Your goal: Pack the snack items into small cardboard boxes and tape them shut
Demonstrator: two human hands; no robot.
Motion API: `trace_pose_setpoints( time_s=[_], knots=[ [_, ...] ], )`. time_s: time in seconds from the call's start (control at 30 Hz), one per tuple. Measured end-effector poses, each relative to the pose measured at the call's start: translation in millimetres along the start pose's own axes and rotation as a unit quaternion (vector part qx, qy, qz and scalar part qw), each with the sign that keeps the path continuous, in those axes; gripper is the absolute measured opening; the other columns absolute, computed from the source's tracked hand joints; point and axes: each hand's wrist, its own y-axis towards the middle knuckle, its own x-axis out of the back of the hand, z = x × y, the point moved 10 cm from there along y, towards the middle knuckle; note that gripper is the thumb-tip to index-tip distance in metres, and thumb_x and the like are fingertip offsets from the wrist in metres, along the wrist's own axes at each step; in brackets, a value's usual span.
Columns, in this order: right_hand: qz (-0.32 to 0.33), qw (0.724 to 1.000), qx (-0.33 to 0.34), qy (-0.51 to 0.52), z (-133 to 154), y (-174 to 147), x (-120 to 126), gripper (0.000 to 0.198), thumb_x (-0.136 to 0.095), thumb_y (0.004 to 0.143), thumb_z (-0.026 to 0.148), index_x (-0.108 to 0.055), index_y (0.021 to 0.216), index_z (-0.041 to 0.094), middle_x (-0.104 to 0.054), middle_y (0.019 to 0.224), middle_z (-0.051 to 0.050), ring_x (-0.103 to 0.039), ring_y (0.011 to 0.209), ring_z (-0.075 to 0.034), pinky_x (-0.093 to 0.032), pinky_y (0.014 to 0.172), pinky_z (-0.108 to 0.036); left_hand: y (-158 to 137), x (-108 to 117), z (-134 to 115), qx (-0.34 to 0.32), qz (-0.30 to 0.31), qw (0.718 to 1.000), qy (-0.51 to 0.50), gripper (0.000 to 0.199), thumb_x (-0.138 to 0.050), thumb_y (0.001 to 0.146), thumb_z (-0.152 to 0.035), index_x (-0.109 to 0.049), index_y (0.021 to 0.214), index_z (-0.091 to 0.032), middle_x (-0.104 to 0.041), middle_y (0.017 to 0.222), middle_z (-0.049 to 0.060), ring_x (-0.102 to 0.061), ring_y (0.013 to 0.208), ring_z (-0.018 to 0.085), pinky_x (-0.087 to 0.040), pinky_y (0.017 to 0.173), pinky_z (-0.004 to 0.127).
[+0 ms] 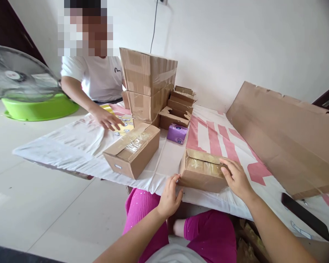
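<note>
A small taped cardboard box (205,179) rests at the table's near edge, in front of me. My left hand (169,197) has its bent fingertips against the box's left end, the thumb lower and apart from them. At the right end, my right hand (237,179) grips the top edge, with thumb and fingers curled over the corner. Between them the two hands hold the box; its underside is hidden. To the left stands another taped cardboard box (141,157), longer, with shiny clear tape on top.
A person opposite reaches a hand (106,118) over a yellow patterned packet (126,126). Stacked cartons (150,80), open boxes (173,113) and a purple pack (177,133) stand behind. At right are a large cardboard sheet (279,142) and a phone (305,215).
</note>
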Motion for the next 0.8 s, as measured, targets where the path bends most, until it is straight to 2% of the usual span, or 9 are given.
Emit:
trace_pose_setpoints(
  time_s=[0.1, 0.2, 0.33, 0.43, 0.5, 0.57, 0.67, 0.8],
  knots=[
    [0.037, 0.999, -0.020, 0.012, -1.7, 10.2, -9.2, 0.033, -0.037, 0.097, 0.038, -0.061, 0.114, 0.024, -0.068, 0.111, -0.008, -0.063, 0.105, -0.025, -0.049, 0.093, -0.046, 0.9, 0.1, 4.1, 0.008, 0.015, 1.000, -0.010, 0.052, -0.049, 0.083, -0.009, -0.038, 0.132, -0.020, -0.051, 0.126, 0.014, -0.052, 0.118, 0.025, -0.052, 0.090, 0.041],
    [0.078, 0.996, -0.043, 0.023, -5.3, 14.3, -7.5, 0.032, -0.035, 0.097, 0.039, -0.062, 0.109, 0.025, -0.069, 0.109, -0.007, -0.064, 0.103, -0.023, -0.052, 0.088, -0.041, 2.9, 1.8, 4.0, 0.009, 0.013, 1.000, -0.021, 0.052, -0.050, 0.082, -0.009, -0.039, 0.132, -0.021, -0.053, 0.124, 0.013, -0.053, 0.116, 0.024, -0.052, 0.091, 0.041],
    [0.105, 0.992, -0.049, -0.054, -1.4, 14.6, -2.9, 0.030, -0.036, 0.096, 0.036, -0.064, 0.095, 0.025, -0.069, 0.097, -0.005, -0.065, 0.092, -0.023, -0.053, 0.081, -0.040, 2.6, 1.1, 3.0, 0.006, 0.011, 1.000, -0.024, 0.053, -0.050, 0.082, -0.009, -0.038, 0.133, -0.021, -0.052, 0.124, 0.014, -0.053, 0.116, 0.025, -0.051, 0.091, 0.042],
    [0.125, 0.987, -0.024, -0.095, 4.1, 12.0, -10.2, 0.029, -0.037, 0.095, 0.035, -0.064, 0.100, 0.025, -0.069, 0.101, -0.006, -0.064, 0.096, -0.025, -0.051, 0.085, -0.043, 1.5, -0.6, 2.1, 0.004, 0.015, 1.000, -0.019, 0.054, -0.050, 0.082, -0.010, -0.037, 0.134, -0.021, -0.052, 0.126, 0.014, -0.052, 0.118, 0.026, -0.052, 0.091, 0.042],
    [0.130, 0.987, -0.012, -0.095, 3.7, 10.6, -15.1, 0.029, -0.040, 0.095, 0.039, -0.063, 0.105, 0.025, -0.068, 0.108, -0.007, -0.062, 0.104, -0.027, -0.050, 0.090, -0.045, 0.8, -1.6, 1.1, 0.004, 0.019, 1.000, -0.014, 0.054, -0.050, 0.082, -0.009, -0.037, 0.133, -0.021, -0.051, 0.126, 0.014, -0.051, 0.119, 0.026, -0.052, 0.091, 0.042],
    [0.135, 0.988, -0.016, -0.080, -1.1, 10.3, -18.1, 0.029, -0.044, 0.094, 0.044, -0.063, 0.105, 0.025, -0.067, 0.107, -0.007, -0.061, 0.104, -0.027, -0.050, 0.089, -0.045, 0.3, -2.1, -0.1, 0.004, 0.021, 1.000, -0.015, 0.053, -0.050, 0.081, -0.009, -0.038, 0.132, -0.020, -0.051, 0.126, 0.015, -0.051, 0.119, 0.026, -0.052, 0.091, 0.042],
    [0.118, 0.991, -0.042, -0.047, -8.4, 11.6, -11.2, 0.029, -0.046, 0.092, 0.049, -0.063, 0.094, 0.025, -0.067, 0.093, -0.006, -0.063, 0.089, -0.024, -0.051, 0.079, -0.041, 1.0, -0.9, -1.8, 0.006, 0.018, 1.000, -0.023, 0.052, -0.050, 0.080, -0.008, -0.040, 0.130, -0.019, -0.052, 0.124, 0.014, -0.052, 0.116, 0.025, -0.051, 0.092, 0.041],
    [0.033, 0.997, -0.067, -0.012, -1.8, 5.2, 20.8, 0.031, -0.045, 0.093, 0.048, -0.061, 0.078, 0.025, -0.063, 0.081, -0.004, -0.061, 0.078, -0.021, -0.049, 0.068, -0.034, 3.2, 0.7, -2.8, 0.008, 0.015, 0.999, -0.031, 0.052, -0.050, 0.081, -0.010, -0.039, 0.131, -0.019, -0.052, 0.125, 0.014, -0.052, 0.117, 0.026, -0.050, 0.093, 0.043]
  ],
)
